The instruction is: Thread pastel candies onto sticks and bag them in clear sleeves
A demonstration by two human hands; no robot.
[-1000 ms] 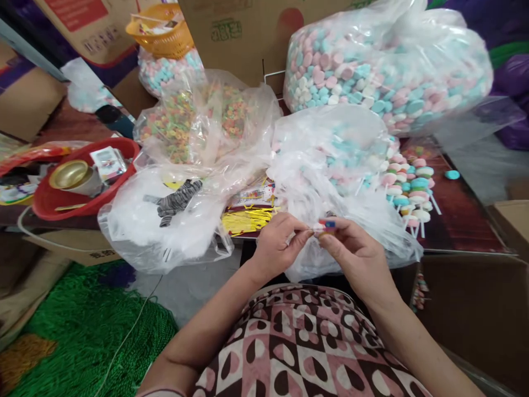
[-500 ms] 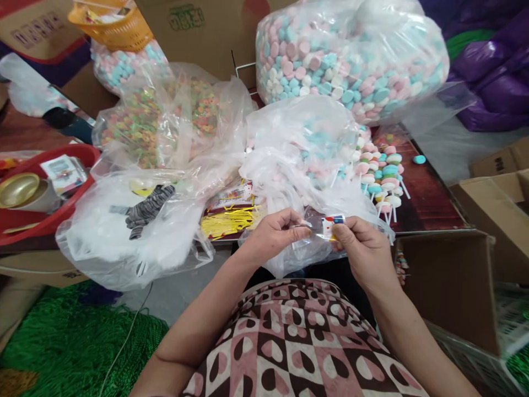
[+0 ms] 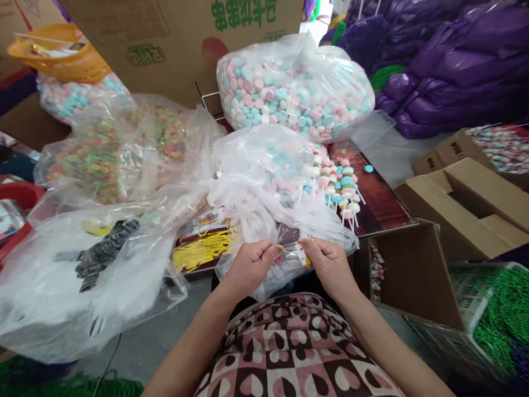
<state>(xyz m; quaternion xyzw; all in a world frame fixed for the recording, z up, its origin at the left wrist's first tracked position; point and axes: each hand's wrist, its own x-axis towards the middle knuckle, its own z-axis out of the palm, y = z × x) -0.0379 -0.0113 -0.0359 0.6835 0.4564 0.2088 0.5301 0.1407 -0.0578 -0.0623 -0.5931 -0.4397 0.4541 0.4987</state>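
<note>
Both hands, left hand (image 3: 252,263) and right hand (image 3: 328,263), pinch a small clear plastic packet with a red-and-white printed label (image 3: 298,253) above the lap, before the dark wooden table (image 3: 382,201); its writing is unreadable. Green characters mark the brown cardboard box (image 3: 242,14) behind.

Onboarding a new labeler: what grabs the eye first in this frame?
Probably the big clear bag of pink, blue and white candies at top centre, with purple sacks piled to its right. Low in the middle, the left hand and right hand pinch a small clear packet between them.

Glossy clear plastic bags (image 3: 285,171), matt cardboard box (image 3: 467,204), woven plastic basket (image 3: 61,60).
</note>
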